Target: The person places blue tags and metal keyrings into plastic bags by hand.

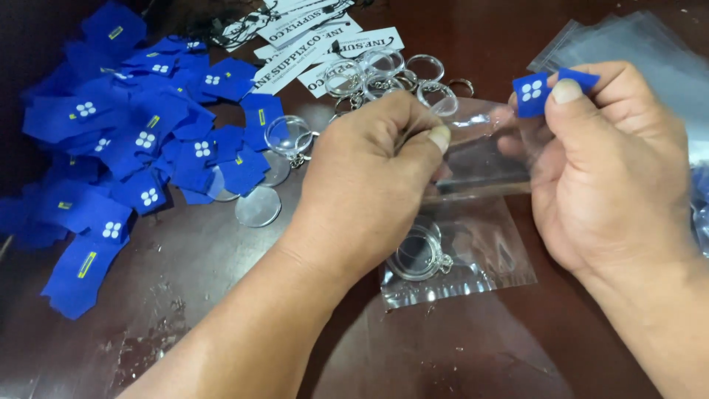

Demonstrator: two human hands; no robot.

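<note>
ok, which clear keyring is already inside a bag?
The clear round keyring low in the clear plastic bag held by both hands; the other keyrings lie loose on the table, unbagged.

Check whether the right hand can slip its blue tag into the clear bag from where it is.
Probably yes: the right hand pinches the blue tag just above the clear bag, whose top the left hand holds up. Nothing lies between; whether the mouth is open is unclear.

The left hand (369, 174) pinches a clear plastic bag (473, 244) open — a round clear keyring (421, 255) lies inside — while the right hand (602, 166) holds a small blue fabric tag (533, 92) at its mouth.
</note>
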